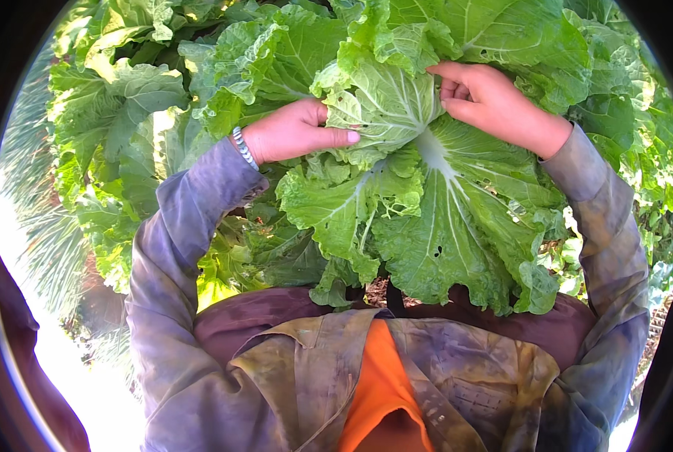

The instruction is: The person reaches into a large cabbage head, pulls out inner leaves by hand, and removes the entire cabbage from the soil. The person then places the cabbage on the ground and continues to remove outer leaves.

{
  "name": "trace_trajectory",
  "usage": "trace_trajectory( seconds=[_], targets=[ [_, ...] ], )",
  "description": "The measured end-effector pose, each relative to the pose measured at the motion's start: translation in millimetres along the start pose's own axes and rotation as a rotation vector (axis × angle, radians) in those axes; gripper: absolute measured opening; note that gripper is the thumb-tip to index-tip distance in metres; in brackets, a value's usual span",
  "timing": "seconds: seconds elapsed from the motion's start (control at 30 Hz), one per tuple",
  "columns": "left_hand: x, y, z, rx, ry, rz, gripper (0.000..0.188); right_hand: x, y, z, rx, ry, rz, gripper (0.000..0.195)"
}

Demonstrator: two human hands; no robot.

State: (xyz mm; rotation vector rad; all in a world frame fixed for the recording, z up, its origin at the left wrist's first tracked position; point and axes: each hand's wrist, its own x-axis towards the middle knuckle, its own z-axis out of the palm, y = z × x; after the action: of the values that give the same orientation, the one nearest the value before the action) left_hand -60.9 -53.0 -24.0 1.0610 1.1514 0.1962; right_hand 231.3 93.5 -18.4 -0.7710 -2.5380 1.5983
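Before me grows a large Chinese cabbage, its pale, crinkled head ringed by wide green outer leaves. My left hand clasps the head's left side, the thumb lying over its leaves and the other fingers hidden behind or beneath. On the right, my right hand has its fingers curled and pinches a leaf edge at the head's upper right. A broad outer leaf with a thick white midrib spreads down towards my lap and has small holes. Beside it hangs a smaller torn leaf.
More leafy cabbage plants crowd the left and the far side. Long thin grass-like leaves stand at the far left. My knees in dark trousers press close to the lower leaves. Brown soil shows between them.
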Motion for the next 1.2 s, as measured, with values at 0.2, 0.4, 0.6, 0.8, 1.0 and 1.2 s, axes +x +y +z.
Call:
trace_trajectory(
  seconds=[0.2, 0.4, 0.6, 0.8, 1.0, 1.2],
  targets=[
    [0.6, 1.1, 5.0, 0.026, 0.052, 0.021, 0.044, -2.6, -2.4, -5.8, 0.173, -0.037, 0.006, 0.042],
    [1.4, 22.2, 7.7, -0.008, 0.084, 0.012, 0.045, -4.9, -33.8, -6.6, 0.367, -0.116, -0.056, 0.024],
    [1.9, 16.6, 21.2, -0.038, 0.075, 0.147, 0.045, -3.4, -54.8, -36.6, 0.667, -0.018, 0.127, 0.025],
    [3.3, 26.2, 15.6, 0.013, 0.14, 0.094, 0.041, -7.6, -70.1, -22.6, 0.278, -0.318, -0.146, 0.018],
    [9.8, 9.5, 19.8, -0.019, 0.202, 0.171, 0.041, -1.0, -57.0, 9.4, -0.152, -0.002, -0.289, 0.024],
    [10.9, 10.3, 24.2, -0.135, 0.268, 0.183, 0.041, -4.7, -64.4, 25.0, -0.156, 0.119, -0.352, 0.015]
  ],
)
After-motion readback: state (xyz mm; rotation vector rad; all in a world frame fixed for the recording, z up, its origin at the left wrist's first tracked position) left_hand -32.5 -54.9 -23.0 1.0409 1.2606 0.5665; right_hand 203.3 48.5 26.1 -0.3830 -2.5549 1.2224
